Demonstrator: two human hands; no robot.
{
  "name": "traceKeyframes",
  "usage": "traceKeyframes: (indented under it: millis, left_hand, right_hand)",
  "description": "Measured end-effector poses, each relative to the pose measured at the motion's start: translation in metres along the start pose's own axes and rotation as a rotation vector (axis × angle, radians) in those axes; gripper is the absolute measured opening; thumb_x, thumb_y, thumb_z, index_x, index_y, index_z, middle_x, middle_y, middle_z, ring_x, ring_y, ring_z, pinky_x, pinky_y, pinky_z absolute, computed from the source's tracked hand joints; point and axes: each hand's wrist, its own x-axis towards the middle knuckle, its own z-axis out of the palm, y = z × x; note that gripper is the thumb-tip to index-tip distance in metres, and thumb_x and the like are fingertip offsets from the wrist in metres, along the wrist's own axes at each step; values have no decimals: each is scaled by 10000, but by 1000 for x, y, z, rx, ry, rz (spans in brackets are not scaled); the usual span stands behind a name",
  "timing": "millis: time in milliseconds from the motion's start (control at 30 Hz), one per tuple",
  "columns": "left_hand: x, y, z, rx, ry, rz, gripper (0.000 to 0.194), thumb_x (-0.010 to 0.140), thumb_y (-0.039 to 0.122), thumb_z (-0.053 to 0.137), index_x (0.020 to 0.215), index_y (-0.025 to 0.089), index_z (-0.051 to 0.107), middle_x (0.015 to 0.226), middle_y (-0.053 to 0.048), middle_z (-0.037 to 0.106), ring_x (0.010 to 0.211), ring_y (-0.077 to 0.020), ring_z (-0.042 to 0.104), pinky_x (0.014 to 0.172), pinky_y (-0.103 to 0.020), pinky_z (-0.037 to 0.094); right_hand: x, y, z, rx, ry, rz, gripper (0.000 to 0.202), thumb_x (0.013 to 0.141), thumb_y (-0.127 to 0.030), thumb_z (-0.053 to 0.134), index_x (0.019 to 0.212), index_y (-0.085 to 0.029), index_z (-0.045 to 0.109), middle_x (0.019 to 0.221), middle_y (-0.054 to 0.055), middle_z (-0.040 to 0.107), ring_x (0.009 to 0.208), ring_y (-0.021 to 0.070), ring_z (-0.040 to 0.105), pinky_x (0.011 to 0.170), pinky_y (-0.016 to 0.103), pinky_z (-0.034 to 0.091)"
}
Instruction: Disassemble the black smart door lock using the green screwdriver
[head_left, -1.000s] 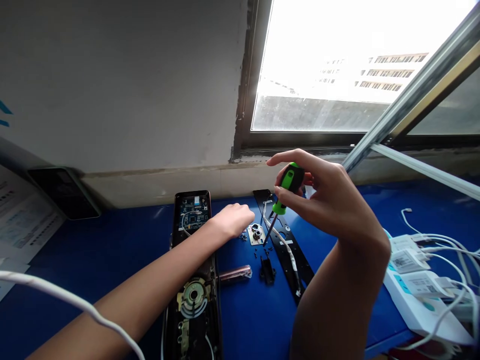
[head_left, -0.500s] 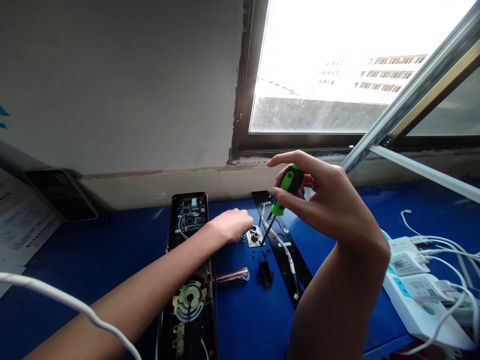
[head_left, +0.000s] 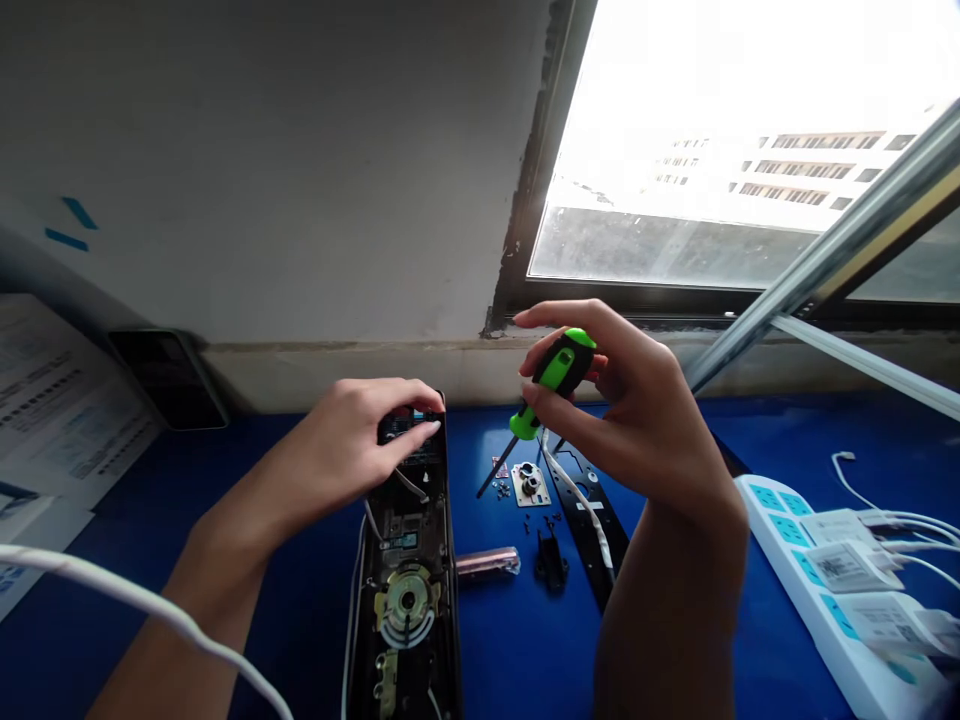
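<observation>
My right hand (head_left: 600, 385) grips a green and black screwdriver (head_left: 559, 375), its shaft slanting down to the left above small screws on the blue table. With thumb and fingers, my left hand (head_left: 367, 435) holds the top end of a long black housing (head_left: 409, 540) with a circuit board and a round brass-coloured part inside. Right of the housing lie a square metal plate (head_left: 531, 484) with a round centre, a pinkish cylinder (head_left: 487, 563) and a small black bracket (head_left: 551, 562). A long black panel (head_left: 592, 510) with a white-wrapped cable lies beyond them.
A white power strip (head_left: 802, 580) with chargers and cables is on the right. A phone-like device (head_left: 169, 378) leans on the wall at the left, beside printed papers (head_left: 60, 420). A white cable (head_left: 150, 605) crosses the lower left. The window frame stands behind.
My left hand has moved left from the small parts to the top of the housing and holds it. The screwdriver has shifted left, away from the metal plate. The view has turned slightly.
</observation>
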Motion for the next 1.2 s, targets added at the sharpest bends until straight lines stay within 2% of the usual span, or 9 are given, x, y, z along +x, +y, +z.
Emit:
traceKeyframes:
  millis: [67,167,300,367,467,633,867,1100,1200]
  left_hand:
    - [-12,-10,-3,25,120,-68,247,964,442,640,1156,306,714,1189,0,751,1091,-236,694,959,-348,536]
    - [-22,-23,0,25,170,-96,285,973,456,621,1199,304,704,1322,-18,697,1215,-260,650,1078,-404,498]
    - [-26,-33,9,22,130,-120,325,990,481,581,1265,338,679,1479,-9,585,1362,-276,556,1167,-462,447]
    - [-26,-35,11,15,94,-134,375,986,531,568,1316,371,647,1542,2,519,1408,-295,513,1176,-494,442]
    - [-24,-37,14,-5,28,-152,474,956,617,573,1392,430,581,1621,19,415,1448,-334,466,1162,-543,454]
    - [-20,-41,23,-49,-61,-164,555,929,664,585,1446,472,520,1660,25,342,1495,-354,398,1173,-573,435]
    - [-15,-45,33,-95,-63,-175,598,911,667,608,1462,460,509,1677,26,302,1485,-345,415,1185,-555,434]
    - [-15,-46,35,-131,-37,-171,569,907,633,634,1429,416,562,1610,4,392,1397,-333,520,1148,-502,494]
    - [-16,-46,33,-151,-28,-166,533,909,622,637,1396,410,592,1572,-2,426,1359,-328,552,1114,-482,525]
  right_hand:
    - [5,-3,10,59,61,-16,516,833,-94,679,1318,-246,590,969,3,713,837,168,694,728,333,602]
    - [11,-4,25,123,191,-55,570,853,-142,712,1381,-243,520,996,19,721,853,196,716,754,385,635]
    - [18,0,40,143,331,-171,629,816,-191,801,1378,-238,522,1092,38,722,921,230,740,835,447,648]
    - [21,2,46,141,371,-202,600,806,-166,813,1341,-245,553,1040,18,726,944,232,746,873,454,648]
    - [25,5,54,137,412,-210,533,784,-124,821,1261,-238,614,967,8,727,965,240,751,849,444,663]
    - [28,8,66,122,403,-193,519,786,-92,811,1267,-208,651,1027,33,734,959,229,739,845,437,653]
    - [27,8,74,48,343,-195,540,796,-100,815,1297,-231,662,1109,47,747,985,230,730,864,440,632]
    - [27,8,79,27,330,-189,545,805,-88,807,1305,-244,660,1130,31,741,995,224,727,860,426,625]
    - [28,6,79,64,281,-193,550,842,-82,766,1350,-242,627,1159,30,723,1042,224,719,889,424,620]
